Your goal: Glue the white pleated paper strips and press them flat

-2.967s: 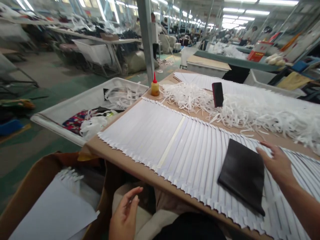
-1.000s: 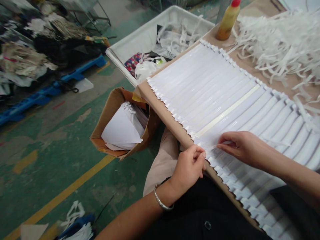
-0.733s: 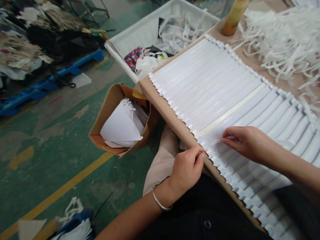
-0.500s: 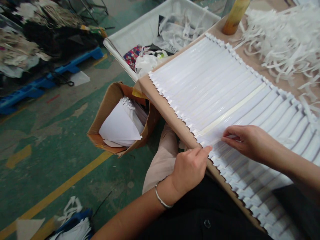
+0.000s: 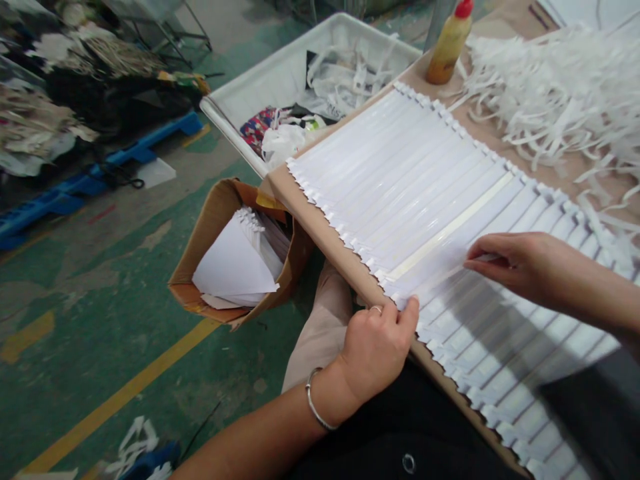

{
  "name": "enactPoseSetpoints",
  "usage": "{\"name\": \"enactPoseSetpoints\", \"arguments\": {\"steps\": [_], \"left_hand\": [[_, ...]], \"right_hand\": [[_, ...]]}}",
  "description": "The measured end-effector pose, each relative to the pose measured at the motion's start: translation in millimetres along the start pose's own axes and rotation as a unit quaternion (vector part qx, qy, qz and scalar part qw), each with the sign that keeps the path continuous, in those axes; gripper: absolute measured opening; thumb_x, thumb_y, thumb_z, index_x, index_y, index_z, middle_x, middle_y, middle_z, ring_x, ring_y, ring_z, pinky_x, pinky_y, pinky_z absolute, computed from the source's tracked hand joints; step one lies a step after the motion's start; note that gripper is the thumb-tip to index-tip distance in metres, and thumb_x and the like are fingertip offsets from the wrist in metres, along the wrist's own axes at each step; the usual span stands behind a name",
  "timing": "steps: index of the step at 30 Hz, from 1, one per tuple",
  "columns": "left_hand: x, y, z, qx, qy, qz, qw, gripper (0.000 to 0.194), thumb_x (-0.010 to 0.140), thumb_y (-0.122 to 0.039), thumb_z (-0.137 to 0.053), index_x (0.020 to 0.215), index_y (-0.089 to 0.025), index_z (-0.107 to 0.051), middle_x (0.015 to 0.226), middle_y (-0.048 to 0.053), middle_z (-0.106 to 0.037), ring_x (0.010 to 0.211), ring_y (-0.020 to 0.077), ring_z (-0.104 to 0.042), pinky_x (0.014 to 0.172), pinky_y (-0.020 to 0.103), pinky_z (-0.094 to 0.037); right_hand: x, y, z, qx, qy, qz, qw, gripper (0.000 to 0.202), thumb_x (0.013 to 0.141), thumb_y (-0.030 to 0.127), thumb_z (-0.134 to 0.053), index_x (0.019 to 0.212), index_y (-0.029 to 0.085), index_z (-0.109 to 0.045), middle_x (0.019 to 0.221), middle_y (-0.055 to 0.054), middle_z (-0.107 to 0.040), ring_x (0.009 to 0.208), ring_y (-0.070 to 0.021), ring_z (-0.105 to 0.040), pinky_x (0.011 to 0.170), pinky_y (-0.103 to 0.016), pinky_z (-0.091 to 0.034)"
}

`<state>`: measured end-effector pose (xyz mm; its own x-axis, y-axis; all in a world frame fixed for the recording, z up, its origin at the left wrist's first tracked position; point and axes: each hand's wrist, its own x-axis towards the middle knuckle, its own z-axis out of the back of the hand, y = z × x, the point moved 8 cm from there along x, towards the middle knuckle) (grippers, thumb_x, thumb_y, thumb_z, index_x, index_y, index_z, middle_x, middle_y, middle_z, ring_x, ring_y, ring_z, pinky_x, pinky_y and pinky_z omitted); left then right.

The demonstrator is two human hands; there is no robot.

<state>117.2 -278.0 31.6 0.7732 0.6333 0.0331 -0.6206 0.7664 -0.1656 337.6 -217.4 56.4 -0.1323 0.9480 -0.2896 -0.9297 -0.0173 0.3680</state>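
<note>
Now: left hand (image 5: 377, 347) pinches strip (image 5: 440, 277) end | right hand (image 5: 520, 263) apparently pinching it midway

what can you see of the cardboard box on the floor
The cardboard box is brown, open-topped and tilted. It stands on the green floor against the near left corner of the table. Its rim is bent and worn. Inside lie white paper sheets, stacked and leaning. Neither hand touches it.
</note>
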Motion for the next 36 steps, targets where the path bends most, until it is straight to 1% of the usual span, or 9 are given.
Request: {"name": "enactPoseSetpoints", "arguments": {"steps": [4,6,8,11,13,16,24,30,36], "left_hand": [[2,0,4.5,0.030,0.005,-0.023,0.999,0.043,0.099,-0.015,-0.056,0.143,-0.015,-0.058,0.082,0.003,-0.064,0.068,0.0217,-0.066,0.054,0.035,-0.053],[2,0,5.3,0.037,0.009,-0.028,0.999,0.045,0.098,-0.016,-0.059,0.142,-0.015,-0.059,0.082,0.003,-0.064,0.068,0.0213,-0.067,0.055,0.034,-0.053],[3,0,5.1,0.039,0.014,-0.028,0.999,0.046,0.096,-0.016,-0.061,0.142,-0.015,-0.059,0.081,0.003,-0.064,0.068,0.0208,-0.067,0.056,0.033,-0.054],[3,0,3.1,0.041,0.023,-0.023,0.999,0.049,0.094,-0.013,-0.063,0.142,-0.016,-0.059,0.081,0.002,-0.064,0.068,0.0210,-0.067,0.057,0.033,-0.055],[3,0,1.6,0.041,0.027,-0.020,0.999,0.051,0.092,-0.012,-0.063,0.143,-0.016,-0.058,0.082,0.002,-0.064,0.069,0.0217,-0.067,0.056,0.034,-0.056],[3,1,0.8,0.041,0.023,-0.017,0.999,0.052,0.091,-0.012,-0.065,0.142,-0.016,-0.059,0.082,0.002,-0.065,0.068,0.0220,-0.067,0.056,0.035,-0.056],[1,1,0.2,0.051,0.023,-0.011,0.998,0.055,0.088,-0.011,-0.070,0.142,-0.017,-0.061,0.081,0.001,-0.064,0.066,0.0219,-0.067,0.054,0.034,-0.056],[1,1,0.1,0.054,0.019,-0.012,0.998,0.057,0.086,-0.011,-0.071,0.142,-0.017,-0.061,0.081,0.001,-0.064,0.066,0.0215,-0.067,0.055,0.034,-0.056],[0,2,-2.9,0.050,0.027,-0.006,0.998,0.057,0.087,-0.010,-0.070,0.143,-0.017,-0.060,0.082,0.001,-0.065,0.067,0.0212,-0.067,0.056,0.034,-0.057]], "right_hand": [[6,-60,47,-0.048,-0.042,-0.075,0.995,0.031,0.085,0.055,-0.062,0.086,0.026,-0.073,0.071,-0.001,-0.070,0.062,-0.0169,-0.064,0.063,-0.031,-0.044],[10,-81,58,-0.063,-0.050,-0.105,0.991,0.030,0.083,0.053,-0.063,0.086,0.025,-0.072,0.071,-0.001,-0.070,0.065,-0.0175,-0.064,0.065,-0.032,-0.044],[14,-91,59,-0.054,-0.048,-0.114,0.991,0.030,0.084,0.053,-0.062,0.085,0.024,-0.071,0.072,-0.002,-0.070,0.067,-0.0179,-0.064,0.067,-0.032,-0.044],[20,-94,53,-0.038,-0.056,-0.127,0.990,0.031,0.084,0.052,-0.061,0.086,0.023,-0.071,0.075,-0.003,-0.071,0.070,-0.0183,-0.064,0.067,-0.032,-0.045],[23,-91,49,-0.030,-0.056,-0.137,0.989,0.029,0.085,0.049,-0.061,0.085,0.022,-0.071,0.076,-0.004,-0.072,0.071,-0.0186,-0.065,0.067,-0.032,-0.045],[28,-85,44,-0.010,-0.041,-0.134,0.990,0.026,0.086,0.044,-0.062,0.083,0.020,-0.070,0.077,-0.005,-0.073,0.072,-0.0186,-0.066,0.068,-0.031,-0.045],[34,-85,43,-0.027,-0.036,-0.141,0.989,0.024,0.086,0.041,-0.062,0.087,0.019,-0.072,0.081,-0.006,-0.074,0.075,-0.0190,-0.066,0.068,-0.029,-0.044],[37,-91,39,-0.024,-0.063,-0.122,0.990,0.022,0.082,0.042,-0.064,0.081,0.022,-0.072,0.073,-0.001,-0.072,0.070,-0.0173,-0.066,0.063,-0.027,-0.043],[39,-100,34,-0.027,-0.087,-0.119,0.989,0.023,0.082,0.045,-0.065,0.080,0.023,-0.072,0.072,-0.001,-0.072,0.069,-0.0180,-0.065,0.064,-0.028,-0.044]]}}
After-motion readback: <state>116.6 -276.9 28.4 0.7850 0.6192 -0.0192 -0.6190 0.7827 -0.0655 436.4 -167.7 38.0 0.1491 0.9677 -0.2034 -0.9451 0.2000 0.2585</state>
